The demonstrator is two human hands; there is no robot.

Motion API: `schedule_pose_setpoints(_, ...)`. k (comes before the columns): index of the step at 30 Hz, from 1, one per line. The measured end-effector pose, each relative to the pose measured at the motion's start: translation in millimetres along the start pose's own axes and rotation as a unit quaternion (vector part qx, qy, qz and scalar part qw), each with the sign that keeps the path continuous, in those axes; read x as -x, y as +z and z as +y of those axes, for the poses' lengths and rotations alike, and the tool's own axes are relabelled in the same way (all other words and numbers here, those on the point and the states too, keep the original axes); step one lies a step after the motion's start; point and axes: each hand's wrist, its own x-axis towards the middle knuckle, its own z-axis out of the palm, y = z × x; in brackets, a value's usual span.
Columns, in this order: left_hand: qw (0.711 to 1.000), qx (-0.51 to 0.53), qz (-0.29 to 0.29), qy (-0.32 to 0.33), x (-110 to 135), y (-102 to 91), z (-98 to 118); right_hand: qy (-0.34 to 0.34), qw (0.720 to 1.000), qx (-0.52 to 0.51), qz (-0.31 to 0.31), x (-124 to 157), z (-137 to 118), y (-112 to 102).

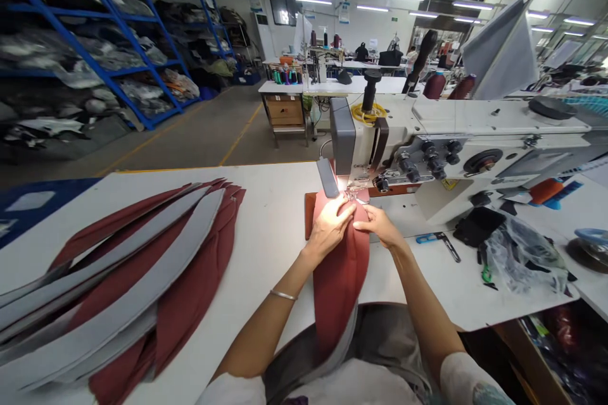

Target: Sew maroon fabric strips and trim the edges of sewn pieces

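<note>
A long dark-red fabric piece (339, 272) runs from my lap up onto the white table (270, 228) to the needle of the white sewing machine (451, 139). My left hand (330, 228) lies on the fabric just left of the presser foot, fingers pressed together on the cloth. My right hand (380, 224) pinches the fabric's right edge close to the needle. Both hands nearly touch at the fingertips under the machine's lamp.
A pile of curved dark-red and grey fabric pieces (128, 285) covers the table's left side. Blue-handled snips (437, 239), black scraps and a clear plastic bag (522, 253) lie to the right. Blue storage racks (95, 44) and other workstations stand beyond.
</note>
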Motion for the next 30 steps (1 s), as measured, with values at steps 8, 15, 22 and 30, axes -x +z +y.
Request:
schedule_pose_setpoints(8,0.999,-0.001,0.004,0.035,-1,-4.0,-2,0.015,0.998,-0.059,0.021,-1,8,0)
schedule_pose_setpoints(15,1.000,0.011,0.018,0.015,-8,-0.9,-3,0.037,0.997,-0.057,0.025,-2,4,-7)
schedule_pose_setpoints(22,0.997,0.036,0.044,-0.044,-1,-4.2,5,0.018,1.000,0.015,-0.011,12,8,-6)
schedule_pose_setpoints(30,0.851,0.196,0.105,-0.475,189,32.5,95,0.068,0.980,0.188,0.026,109,86,11)
